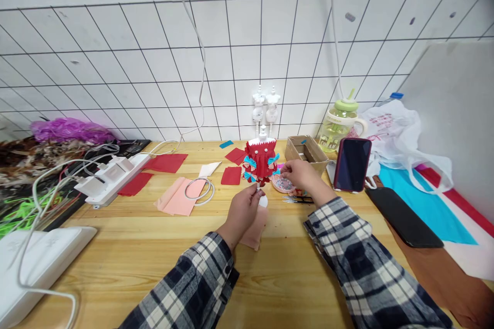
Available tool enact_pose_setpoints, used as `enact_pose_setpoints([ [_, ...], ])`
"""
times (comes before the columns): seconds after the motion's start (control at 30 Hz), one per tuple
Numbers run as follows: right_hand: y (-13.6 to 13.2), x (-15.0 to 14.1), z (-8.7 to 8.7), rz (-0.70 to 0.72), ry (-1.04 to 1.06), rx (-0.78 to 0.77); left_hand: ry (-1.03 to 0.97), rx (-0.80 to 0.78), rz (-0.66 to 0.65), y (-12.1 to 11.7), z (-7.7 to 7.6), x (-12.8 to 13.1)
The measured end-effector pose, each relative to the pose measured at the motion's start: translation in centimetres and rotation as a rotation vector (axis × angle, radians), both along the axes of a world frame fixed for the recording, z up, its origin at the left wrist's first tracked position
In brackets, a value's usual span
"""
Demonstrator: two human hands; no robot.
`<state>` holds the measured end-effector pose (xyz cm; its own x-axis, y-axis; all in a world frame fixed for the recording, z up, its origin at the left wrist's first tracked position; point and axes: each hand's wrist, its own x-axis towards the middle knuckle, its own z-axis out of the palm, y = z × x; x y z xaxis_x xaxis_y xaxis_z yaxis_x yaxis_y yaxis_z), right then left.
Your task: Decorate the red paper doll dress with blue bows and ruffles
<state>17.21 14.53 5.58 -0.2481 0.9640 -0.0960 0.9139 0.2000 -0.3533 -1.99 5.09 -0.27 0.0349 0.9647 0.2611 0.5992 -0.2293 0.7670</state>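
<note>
The mannequin [262,161] stood upright over the table [270,277], its stem [258,185] clasped in my left hand [242,211]. I judged the step to be trimming its crinkled, jagged red dress [264,166] with blue bows [273,159] and round beads [266,151]; the next move seemed to call for steadiness. Whether my right hand [304,175], by the dish [283,189], pinched anything, I couldn't tell.

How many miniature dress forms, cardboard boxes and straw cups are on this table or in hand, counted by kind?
Bare white miniature dress forms: 2
Red-dressed miniature dress form, in the left hand: 1
Open cardboard box: 1
Green-lidded straw cup: 1
Total: 5
</note>
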Motion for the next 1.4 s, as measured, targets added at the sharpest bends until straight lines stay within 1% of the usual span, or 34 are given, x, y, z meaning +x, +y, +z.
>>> enact_pose_setpoints([
  [0.1,-0.5,-0.6,-0.5,-0.057,-0.125,0.076,0.012,0.001,0.001,0.0,0.0,0.1],
  [0.2,-1.1,-0.9,-0.7,-0.074,-0.224,0.09,0.013,-0.001,0.001,0.1,0.0,0.2],
  [0.33,-1.6,-1.0,-0.7,-0.056,-0.276,0.069,-0.001,0.005,-0.001,0.1,-0.1,0.4],
  [0.47,-1.5,-1.0,-0.9,-0.017,-0.27,0.069,-0.023,0.001,-0.008,0.1,-0.2,0.4],
  [0.57,-1.1,-0.8,-0.9,-0.005,-0.243,0.063,-0.024,0.003,-0.007,0.1,-0.3,0.3],
  [0.67,-0.4,-0.2,-0.5,0.014,-0.187,0.051,-0.026,0.008,-0.006,0.2,-0.4,0.2],
  [0.83,0.5,0.8,0.2,0.052,0.029,0.004,-0.015,-0.01,-0.006,0.3,-0.6,-0.1],
  [0.9,0.5,1.0,0.2,0.043,0.072,-0.013,-0.022,-0.008,-0.011,0.3,-0.6,-0.1],
  [1.07,0.4,0.9,-0.4,0.004,-0.069,0.02,-0.018,-0.017,-0.002,0.2,-0.5,0.0],
  [1.2,0.3,0.6,-0.7,-0.004,-0.071,0.028,-0.011,-0.013,-0.006,0.2,-0.3,0.1],
  [1.3,0.3,0.5,-0.5,0.003,0.019,0.015,-0.01,0.003,-0.003,0.2,-0.3,0.1],
  [1.4,0.1,0.7,0.0,0.031,0.197,-0.074,-0.002,0.001,-0.004,0.1,-0.4,0.1],
])
